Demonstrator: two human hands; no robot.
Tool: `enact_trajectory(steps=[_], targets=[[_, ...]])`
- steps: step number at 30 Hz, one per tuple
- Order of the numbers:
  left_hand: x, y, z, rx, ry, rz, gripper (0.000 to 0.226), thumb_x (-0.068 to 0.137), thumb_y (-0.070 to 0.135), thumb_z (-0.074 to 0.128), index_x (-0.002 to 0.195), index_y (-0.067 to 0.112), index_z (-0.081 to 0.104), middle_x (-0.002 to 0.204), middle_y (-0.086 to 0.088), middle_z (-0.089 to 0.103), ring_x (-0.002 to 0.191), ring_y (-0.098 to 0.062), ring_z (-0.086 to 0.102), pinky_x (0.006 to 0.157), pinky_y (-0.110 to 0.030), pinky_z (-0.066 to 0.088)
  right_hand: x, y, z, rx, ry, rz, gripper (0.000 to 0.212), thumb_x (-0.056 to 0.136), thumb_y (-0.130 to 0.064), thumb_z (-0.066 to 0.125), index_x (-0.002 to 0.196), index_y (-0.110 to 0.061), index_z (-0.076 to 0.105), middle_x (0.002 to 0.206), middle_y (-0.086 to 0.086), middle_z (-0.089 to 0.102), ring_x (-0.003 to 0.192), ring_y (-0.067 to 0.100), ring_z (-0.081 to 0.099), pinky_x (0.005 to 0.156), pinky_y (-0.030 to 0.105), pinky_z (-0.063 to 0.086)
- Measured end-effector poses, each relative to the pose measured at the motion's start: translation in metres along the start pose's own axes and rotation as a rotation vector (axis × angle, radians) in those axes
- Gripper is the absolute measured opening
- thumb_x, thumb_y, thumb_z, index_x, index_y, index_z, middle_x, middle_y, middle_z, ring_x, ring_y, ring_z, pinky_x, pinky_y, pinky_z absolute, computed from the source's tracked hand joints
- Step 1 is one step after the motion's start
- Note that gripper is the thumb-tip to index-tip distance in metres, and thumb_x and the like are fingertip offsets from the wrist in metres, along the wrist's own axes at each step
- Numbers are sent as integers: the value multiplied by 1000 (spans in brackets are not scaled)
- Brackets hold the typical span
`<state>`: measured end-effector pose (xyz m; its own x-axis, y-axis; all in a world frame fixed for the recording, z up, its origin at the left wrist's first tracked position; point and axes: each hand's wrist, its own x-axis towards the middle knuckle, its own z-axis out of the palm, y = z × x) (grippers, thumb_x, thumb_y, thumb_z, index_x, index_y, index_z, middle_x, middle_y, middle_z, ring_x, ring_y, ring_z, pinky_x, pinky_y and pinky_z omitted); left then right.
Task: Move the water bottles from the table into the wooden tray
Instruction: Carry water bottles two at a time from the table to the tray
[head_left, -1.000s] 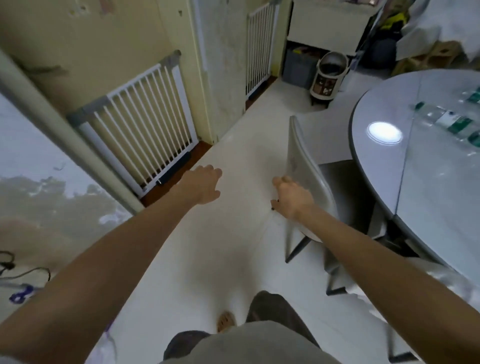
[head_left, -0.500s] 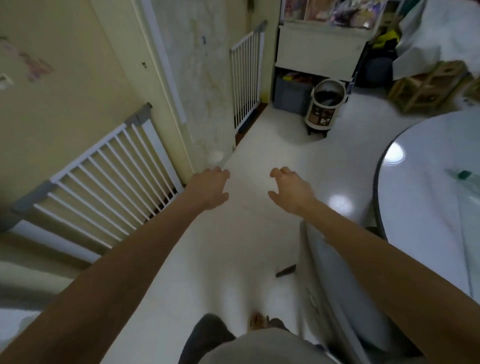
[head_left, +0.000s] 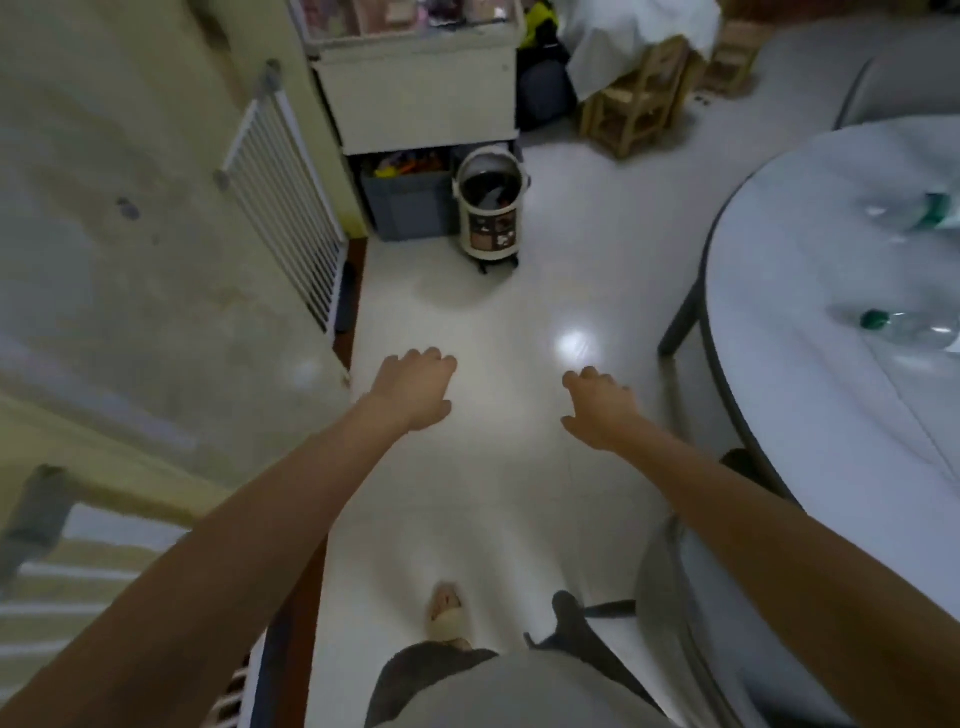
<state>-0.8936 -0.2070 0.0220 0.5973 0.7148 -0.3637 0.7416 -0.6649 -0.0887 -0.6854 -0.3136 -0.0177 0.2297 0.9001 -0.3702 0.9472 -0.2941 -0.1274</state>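
Left hand (head_left: 415, 392): raised over the floor, back up, fingers loosely curled, grip slack, holding nothing.
Right hand (head_left: 600, 408): level with the left, fingers spread and bent, thumb apart, grip slack, holding nothing.
Bench (head_left: 810, 415): round, pale grey, dark-rimmed, at the right edge, well apart from both hands.
Water bottles: two seen lying on the bench. Near bottle (head_left: 914, 327), clear with a green cap, cap pointing left. Far bottle (head_left: 930, 215), clear with a green label, partly cut off by the frame edge, blurred.
Wooden tray: not seen in this view.
Chair (head_left: 670, 582): grey, curved back, below the right forearm, between body and bench.
Floor (head_left: 493, 322): glossy white tile with a light glare.
Bin (head_left: 491, 208): round, white, dark inside, on small wheels, straight ahead.
Grey crate (head_left: 405, 208): just left of the bin, under a white cabinet (head_left: 421, 98), holding bright items too small to tell.
Gate (head_left: 283, 208): white bars, along the left wall.
Wooden stool (head_left: 639, 104): beyond the bin, under a white cloth.
Foot (head_left: 447, 613): in a sandal, on the tile.
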Motion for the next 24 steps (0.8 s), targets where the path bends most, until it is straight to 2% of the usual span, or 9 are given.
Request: enact_trajectory(steps=[5, 8, 12, 18, 24], targets=[[116, 26, -52, 57, 83, 276, 40, 93, 26, 53, 131, 11, 49, 128, -11, 50, 115, -30, 50, 91, -39, 40, 25, 52, -21, 144, 101, 312, 47, 95, -25, 53, 138, -11, 38, 139, 13, 43, 125, 32, 47, 102, 46, 40], [178, 78, -72, 109, 143, 459, 39, 93, 25, 53, 130, 12, 49, 129, -9, 50, 118, -29, 49, 96, -40, 38, 25, 100, -23, 199, 162, 542, 48, 93, -20, 50, 138, -12, 38, 138, 13, 41, 126, 33, 44, 103, 47, 37], [245, 162, -100, 106, 224, 676, 38, 92, 25, 54, 129, 14, 49, 130, -7, 49, 122, -28, 46, 101, -40, 34, 25, 173, -22, 235, 238, 787, 45, 93, -21, 53, 136, -12, 40, 135, 12, 44, 120, 31, 47, 97, 44, 41], [317, 271, -141, 142, 238, 918, 42, 90, 22, 52, 130, 12, 49, 131, -8, 49, 122, -28, 46, 101, -42, 36, 29, 268, -37, 278, 262, 1001, 48, 94, -23, 53, 137, -11, 38, 137, 13, 43, 123, 33, 45, 98, 45, 40], [392, 357, -161, 244, 182, 1109, 46, 89, 22, 52, 134, 13, 46, 135, -8, 46, 124, -28, 44, 102, -41, 34, 30, 338, -54, 406, 351, 1223, 47, 92, -22, 56, 134, -10, 40, 133, 13, 44, 119, 34, 47, 94, 44, 40]])
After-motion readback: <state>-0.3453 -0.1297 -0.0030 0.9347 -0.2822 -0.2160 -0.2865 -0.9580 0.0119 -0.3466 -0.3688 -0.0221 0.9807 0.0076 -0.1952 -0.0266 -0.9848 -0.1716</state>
